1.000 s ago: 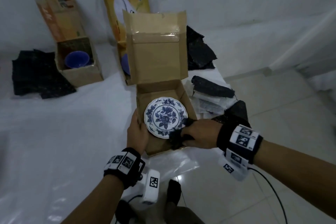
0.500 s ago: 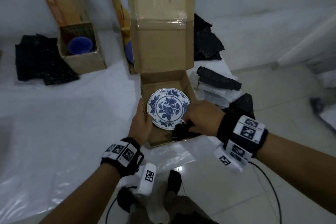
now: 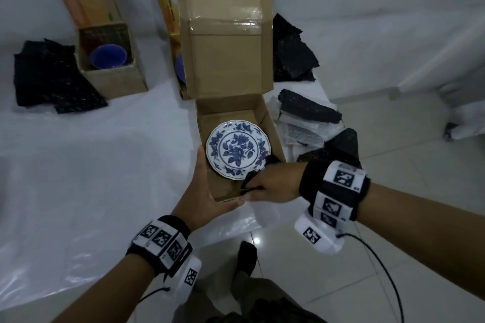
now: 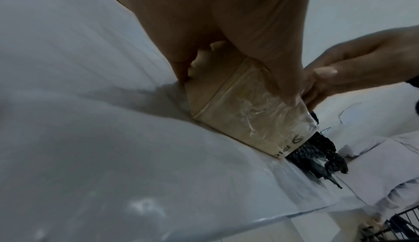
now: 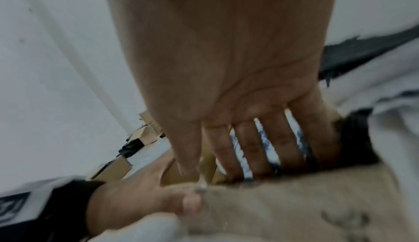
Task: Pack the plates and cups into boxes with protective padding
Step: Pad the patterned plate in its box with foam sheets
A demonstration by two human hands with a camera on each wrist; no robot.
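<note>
The left hand (image 3: 202, 191) is bracing the near left corner of the box (image 3: 273, 134), which is sitting near the desk's (image 3: 78, 178) right edge. Its grip is wide: the palm is lying flat against the left wall, and the thumb is running along the near wall; in the left wrist view the fingers (image 4: 181, 70) are touching the cardboard by the taped seam. This hand is holding nothing else.

The plate (image 3: 238, 149) is lying tilted inside the box, its near rim raised toward the near right corner. It is judged stiff, glazed and slippery, moderately light, and fragile at the scalloped rim. Take hold at the rim from two opposite sides, or support it from beneath; avoid knocking it against the cardboard.

The right hand (image 3: 275, 186) is reaching over the near right corner. Its fingers (image 5: 249, 149) are extending nearly straight down beside the plate and are pressing black padding (image 3: 252, 181), judged soft and compressible, between plate and wall. Whether the fingertips are pinching the padding cannot be told.
</note>
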